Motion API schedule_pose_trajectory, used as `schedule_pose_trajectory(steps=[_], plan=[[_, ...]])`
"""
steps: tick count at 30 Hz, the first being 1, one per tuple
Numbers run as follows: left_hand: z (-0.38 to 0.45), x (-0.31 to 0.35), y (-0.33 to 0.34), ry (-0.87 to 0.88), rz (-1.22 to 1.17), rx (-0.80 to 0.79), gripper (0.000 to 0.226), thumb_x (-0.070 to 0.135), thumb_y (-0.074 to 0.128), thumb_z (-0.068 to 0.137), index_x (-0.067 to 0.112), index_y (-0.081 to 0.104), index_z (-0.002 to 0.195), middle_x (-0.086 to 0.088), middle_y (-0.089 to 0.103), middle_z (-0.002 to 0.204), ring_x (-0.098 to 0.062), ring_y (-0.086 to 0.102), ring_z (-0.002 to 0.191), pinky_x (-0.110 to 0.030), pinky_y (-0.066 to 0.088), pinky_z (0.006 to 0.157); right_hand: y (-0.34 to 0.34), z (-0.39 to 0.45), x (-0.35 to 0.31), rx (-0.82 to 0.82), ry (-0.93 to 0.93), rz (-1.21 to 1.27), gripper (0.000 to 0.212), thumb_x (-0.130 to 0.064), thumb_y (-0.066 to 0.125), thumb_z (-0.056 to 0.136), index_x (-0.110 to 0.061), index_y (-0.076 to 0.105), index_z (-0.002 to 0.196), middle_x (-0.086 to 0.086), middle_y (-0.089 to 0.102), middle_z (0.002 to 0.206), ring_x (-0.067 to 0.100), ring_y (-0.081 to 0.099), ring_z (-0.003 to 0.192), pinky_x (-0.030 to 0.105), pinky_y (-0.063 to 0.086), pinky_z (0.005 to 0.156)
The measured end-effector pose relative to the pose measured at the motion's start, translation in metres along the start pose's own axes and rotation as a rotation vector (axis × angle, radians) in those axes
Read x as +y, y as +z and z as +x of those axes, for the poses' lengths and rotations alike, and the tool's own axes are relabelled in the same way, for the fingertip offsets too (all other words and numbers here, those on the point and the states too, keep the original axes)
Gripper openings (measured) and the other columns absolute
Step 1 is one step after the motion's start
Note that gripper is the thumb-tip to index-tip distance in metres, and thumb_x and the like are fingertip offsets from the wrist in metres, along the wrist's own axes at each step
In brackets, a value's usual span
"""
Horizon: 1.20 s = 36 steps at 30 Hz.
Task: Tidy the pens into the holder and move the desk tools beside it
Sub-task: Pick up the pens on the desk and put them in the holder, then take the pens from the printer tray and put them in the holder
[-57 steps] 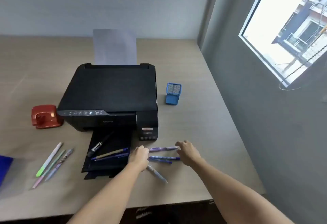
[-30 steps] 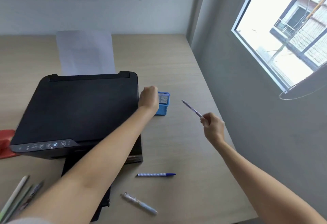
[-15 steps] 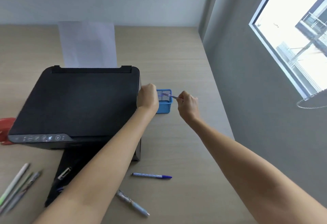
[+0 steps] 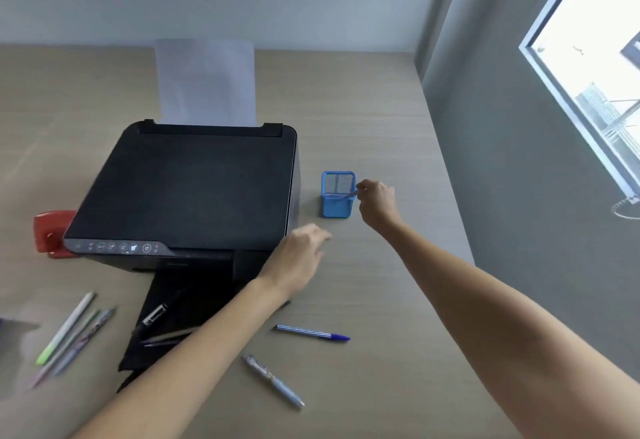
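A blue mesh pen holder (image 4: 337,208) stands on the desk right of the printer. My right hand (image 4: 375,201) is at its right rim, pinching a pen (image 4: 350,194) whose tip dips into the holder. My left hand (image 4: 299,258) hovers lower left of the holder, fingers loosely apart, holding nothing. A blue striped pen (image 4: 311,332) and a pale blue pen (image 4: 273,380) lie on the desk near me. Several pens (image 4: 71,333) lie at the left. More pens and a black marker (image 4: 156,315) rest on the printer's output tray. A red hole punch (image 4: 52,234) sits left of the printer.
A black printer (image 4: 187,192) with a paper sheet (image 4: 206,81) upright in its rear feeder fills the middle of the wooden desk (image 4: 381,126). A grey wall and window (image 4: 588,74) bound the desk's right edge. A dark blue object (image 4: 7,326) shows at the left edge.
My left hand let go of the holder and drew back toward me. My right hand brought the pen to the holder and pushed it further in.
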State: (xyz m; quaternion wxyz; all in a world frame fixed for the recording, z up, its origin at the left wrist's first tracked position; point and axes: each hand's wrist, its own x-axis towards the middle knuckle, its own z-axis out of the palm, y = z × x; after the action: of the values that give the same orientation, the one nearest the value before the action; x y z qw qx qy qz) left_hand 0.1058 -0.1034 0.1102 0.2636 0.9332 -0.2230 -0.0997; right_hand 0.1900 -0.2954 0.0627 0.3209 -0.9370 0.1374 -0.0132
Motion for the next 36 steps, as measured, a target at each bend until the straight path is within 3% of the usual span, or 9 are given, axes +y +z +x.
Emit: schedule_pose_trajectory(steps=[4, 7, 11, 13, 18, 21, 25, 30, 36], plan=[[-0.094, -0.032, 0.029, -0.065, 0.129, -0.392, 0.025, 0.016, 0.063, 0.088, 0.017, 0.066, 0.113, -0.001, 0.064, 0.115, -0.02, 0.062, 0.106, -0.029, 0.048, 0.09, 0.001, -0.024, 0.008, -0.032, -0.006, 0.067, 0.033, -0.006, 0.046, 0.091, -0.01, 0.056, 0.122, 0.014, 0.072, 0.105, 0.035, 0.059, 0.1, 0.029, 0.031, 0.075], [-0.138, -0.065, 0.054, -0.125, 0.31, -0.59, 0.041, 0.021, 0.072, 0.08, 0.018, 0.058, 0.119, -0.001, 0.049, 0.123, -0.019, 0.05, 0.116, -0.033, 0.044, 0.092, 0.016, -0.079, 0.023, -0.134, -0.104, 0.07, 0.014, -0.013, 0.059, 0.086, -0.011, 0.065, 0.098, 0.013, 0.072, 0.087, 0.032, 0.064, 0.083, 0.029, 0.04, 0.069], [-0.157, -0.091, 0.076, -0.148, 0.375, -0.568, 0.029, 0.021, 0.069, 0.075, 0.019, 0.058, 0.102, -0.002, 0.047, 0.116, -0.02, 0.045, 0.115, -0.032, 0.041, 0.09, 0.053, -0.164, 0.053, -0.614, -0.241, -0.081, 0.017, -0.022, 0.068, 0.076, -0.01, 0.063, 0.088, 0.008, 0.059, 0.083, 0.031, 0.058, 0.076, 0.033, 0.046, 0.068], [-0.158, -0.095, 0.078, -0.158, 0.359, -0.547, 0.019, 0.026, 0.06, 0.083, 0.017, 0.058, 0.099, -0.003, 0.05, 0.114, -0.022, 0.047, 0.113, -0.033, 0.041, 0.09, 0.071, -0.188, 0.067, -0.648, -0.286, -0.212, 0.019, -0.021, 0.062, 0.077, -0.008, 0.058, 0.091, 0.013, 0.055, 0.094, 0.031, 0.053, 0.086, 0.036, 0.044, 0.072], [-0.135, -0.059, 0.056, -0.226, 0.129, -0.438, 0.016, 0.031, 0.045, 0.098, 0.018, 0.052, 0.094, -0.003, 0.059, 0.095, -0.029, 0.06, 0.093, -0.039, 0.047, 0.077, 0.078, -0.192, 0.091, -0.487, -0.326, -0.33, 0.016, -0.018, 0.049, 0.09, -0.005, 0.052, 0.098, 0.017, 0.054, 0.105, 0.034, 0.051, 0.099, 0.043, 0.043, 0.079], [-0.087, -0.015, 0.023, -0.125, 0.003, -0.156, 0.019, 0.028, 0.047, 0.098, 0.014, 0.058, 0.091, -0.009, 0.067, 0.091, -0.029, 0.062, 0.081, -0.039, 0.048, 0.071, 0.056, -0.172, 0.104, -0.387, -0.14, -0.174, 0.01, -0.014, 0.05, 0.091, -0.004, 0.052, 0.091, 0.023, 0.063, 0.091, 0.037, 0.059, 0.085, 0.04, 0.041, 0.065], [0.008, 0.017, -0.012, -0.051, 0.076, 0.201, 0.02, 0.005, 0.044, 0.098, 0.006, 0.062, 0.106, -0.017, 0.063, 0.093, -0.032, 0.059, 0.08, -0.04, 0.046, 0.067, 0.009, -0.14, 0.101, -0.062, 0.107, 0.118, 0.004, -0.005, 0.061, 0.085, -0.004, 0.062, 0.081, 0.013, 0.065, 0.069, 0.026, 0.054, 0.064, 0.027, 0.028, 0.053], [0.107, 0.02, -0.011, -0.304, 0.206, 0.074, 0.017, -0.007, 0.051, 0.09, -0.004, 0.06, 0.103, -0.021, 0.063, 0.11, -0.036, 0.062, 0.099, -0.039, 0.049, 0.074, -0.035, -0.091, 0.074, 0.232, 0.129, 0.29, 0.004, -0.007, 0.063, 0.083, -0.006, 0.064, 0.079, 0.008, 0.067, 0.07, 0.024, 0.057, 0.064, 0.015, 0.035, 0.054], [0.134, 0.015, 0.013, -0.356, 0.237, -0.029, 0.022, -0.004, 0.055, 0.088, -0.001, 0.057, 0.11, -0.02, 0.06, 0.117, -0.035, 0.061, 0.105, -0.037, 0.048, 0.077, -0.039, -0.037, 0.044, 0.201, 0.07, 0.237, 0.007, -0.007, 0.06, 0.085, -0.002, 0.063, 0.08, 0.017, 0.07, 0.08, 0.03, 0.055, 0.073, 0.026, 0.027, 0.063]])
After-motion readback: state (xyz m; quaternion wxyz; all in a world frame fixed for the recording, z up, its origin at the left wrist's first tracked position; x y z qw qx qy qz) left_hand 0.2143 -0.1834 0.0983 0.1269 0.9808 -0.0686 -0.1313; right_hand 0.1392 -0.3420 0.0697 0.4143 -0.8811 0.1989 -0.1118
